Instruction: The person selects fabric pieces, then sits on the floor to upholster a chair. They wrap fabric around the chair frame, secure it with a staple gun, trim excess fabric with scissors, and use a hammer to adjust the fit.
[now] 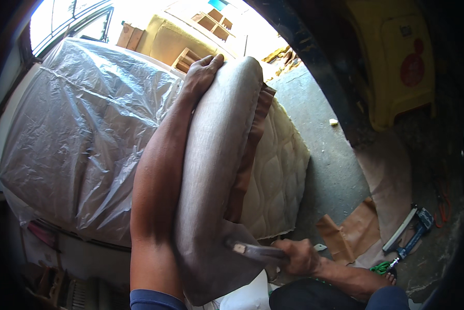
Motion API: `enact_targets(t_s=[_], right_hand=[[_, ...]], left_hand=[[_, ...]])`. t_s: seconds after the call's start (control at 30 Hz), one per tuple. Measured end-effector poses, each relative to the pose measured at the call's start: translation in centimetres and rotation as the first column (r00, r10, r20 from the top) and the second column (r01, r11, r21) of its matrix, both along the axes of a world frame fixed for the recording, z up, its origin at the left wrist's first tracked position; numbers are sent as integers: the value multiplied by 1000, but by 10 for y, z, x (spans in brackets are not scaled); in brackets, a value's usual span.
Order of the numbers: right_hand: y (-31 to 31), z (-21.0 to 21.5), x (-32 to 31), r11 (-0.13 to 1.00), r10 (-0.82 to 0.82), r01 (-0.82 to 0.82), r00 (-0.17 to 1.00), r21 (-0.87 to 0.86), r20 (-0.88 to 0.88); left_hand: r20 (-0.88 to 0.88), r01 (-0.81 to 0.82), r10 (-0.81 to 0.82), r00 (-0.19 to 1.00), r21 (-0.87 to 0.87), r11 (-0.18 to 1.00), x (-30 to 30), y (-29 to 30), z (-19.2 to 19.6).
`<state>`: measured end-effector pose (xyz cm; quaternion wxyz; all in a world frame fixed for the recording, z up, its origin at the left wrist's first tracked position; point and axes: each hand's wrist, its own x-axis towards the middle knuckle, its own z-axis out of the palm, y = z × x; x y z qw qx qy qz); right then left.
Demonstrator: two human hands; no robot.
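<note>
1. Nearest my view, the left forearm [159, 170] runs from near to far along the left side of a long padded piece [216, 144], the thing being worked on, which lies lengthwise through the middle of the scene.
2. Its left hand [201, 75] lies against the far end; some fingers are hidden, so I cannot tell whether they grip it or only brace it.
3. Fingers of the right hand [299, 257] are wrapped around a metal tool [260, 253], whose head points left over the near end of the grey cover [232, 268]. I cannot tell whether it touches the cloth, nor exactly what kind of tool it is.
4. To do this step well, I judge that the far end wants firm bracing, the near cloth should lie smooth, and the tool should meet it squarely, with fingers clear of its head.
5. A brown strip [250, 155] edges the right side, beside a quilted cream block [278, 170]. I would watch that this strip does not fold under.
6. As for labels, a yellow plastic chair [397, 103] at far right bears a red mark [413, 70] and a small square patch [406, 31]; I can read no writing on either.
</note>
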<state>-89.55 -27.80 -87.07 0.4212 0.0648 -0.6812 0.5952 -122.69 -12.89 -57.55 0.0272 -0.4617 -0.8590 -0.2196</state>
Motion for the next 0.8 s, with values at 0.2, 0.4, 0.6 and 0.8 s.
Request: enact_targets(t_s=[0.2,0.4,0.6,0.8], right_hand=[[103,-44,147,903,-387,119,640,412,664],[160,-31,363,814,-558,172,-33,555,829],[177,-84,494,550,-584,499,-344,670,735],[191,-122,518,585,-353,526,-520,617,778]], left_hand=[[87,28,-21,996,-85,996,9,-5,7],[125,86,-51,991,-293,952,-33,-22,27],[-85,-325,316,945,-133,936,-120,-132,5],[105,-547,613,783,-351,760,-84,-254,-146]])
